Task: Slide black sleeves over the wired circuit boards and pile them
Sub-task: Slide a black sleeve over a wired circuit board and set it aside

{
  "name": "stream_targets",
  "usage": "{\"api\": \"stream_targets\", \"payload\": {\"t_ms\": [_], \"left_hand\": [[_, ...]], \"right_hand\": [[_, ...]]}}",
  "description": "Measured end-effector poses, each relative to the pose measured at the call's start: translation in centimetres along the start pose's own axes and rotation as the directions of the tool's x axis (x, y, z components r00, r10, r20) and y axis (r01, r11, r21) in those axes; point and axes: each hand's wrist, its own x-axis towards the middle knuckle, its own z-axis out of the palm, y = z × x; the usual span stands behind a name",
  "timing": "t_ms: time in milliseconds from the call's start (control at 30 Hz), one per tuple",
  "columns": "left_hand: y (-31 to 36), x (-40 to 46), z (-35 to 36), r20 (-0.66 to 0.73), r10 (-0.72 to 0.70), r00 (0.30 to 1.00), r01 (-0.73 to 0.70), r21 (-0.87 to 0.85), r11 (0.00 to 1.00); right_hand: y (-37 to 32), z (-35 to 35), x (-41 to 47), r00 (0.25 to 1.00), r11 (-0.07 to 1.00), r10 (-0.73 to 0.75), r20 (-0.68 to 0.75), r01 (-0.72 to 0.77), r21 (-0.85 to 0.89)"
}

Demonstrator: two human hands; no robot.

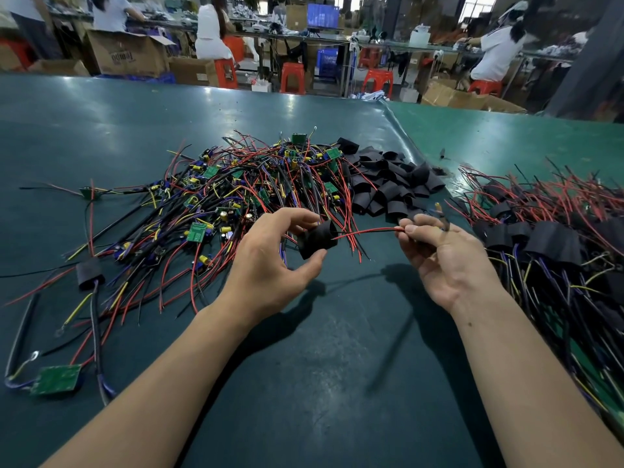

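- The left hand (270, 255) pinches a black sleeve (317, 238) between thumb and curled fingers, its open mouth turned to 3 o'clock.
- The right hand (445, 261) pinches a red wire (368, 231) near its end, thumb over curled fingers; more wires and a blurred part stick out above its fingers toward 12 o'clock.
- The red wire runs toward 9 o'clock and reaches the sleeve's mouth; how far in it goes cannot be told.
- Both hands hover above the green mat (320, 349), well apart from each other, with the wire spanning the gap.
- A heap of bare boards (243, 190) with red, black, yellow and blue wires lies at 11 o'clock from the hands.
- Loose sleeves (391, 184) sit heaped at 1 o'clock, touching the board heap.
- Sleeved boards (547, 244) lie piled at 3 o'clock.
- One board (55, 380) lies alone at 8 o'clock, with a sleeved one (89, 273) above it.
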Motion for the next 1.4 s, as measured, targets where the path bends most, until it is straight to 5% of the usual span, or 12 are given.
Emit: {"api": "stream_targets", "payload": {"t_ms": [233,467,700,1033,1200,1400], "left_hand": [[0.4,-0.2,-0.1,0.053,0.049,0.997,-0.048,-0.025,0.999],[0.6,-0.2,-0.2,0.053,0.038,0.998,-0.04,0.041,0.998],[0.9,-0.5,0.3,0.077,0.085,0.993,-0.094,0.127,0.987],[0.7,-0.4,0.4,0.089,0.159,0.983,-0.174,0.195,0.965],[0.7,-0.4,0.3,0.078,0.141,0.987,-0.153,0.169,0.974],[0.9,-0.4,0.1,0.087,0.108,0.99,-0.118,0.118,0.986]], "right_hand": [[0.0,-0.4,0.3,0.998,0.997,-0.055,-0.024,0.054,-0.047],[-0.1,0.8,-1.2,0.974,0.98,-0.179,0.138,0.19,-0.067],[1.7,2.1,-2.4,0.938,0.975,-0.116,0.326,0.171,-0.145],[2.5,1.9,-2.6,0.959,0.88,0.043,0.281,0.096,-0.464],[2.7,2.0,-2.4,0.945,0.923,-0.026,0.327,0.148,-0.355],[2.3,1.8,-2.3,0.921,0.985,0.067,0.384,-0.001,-0.171]]}}
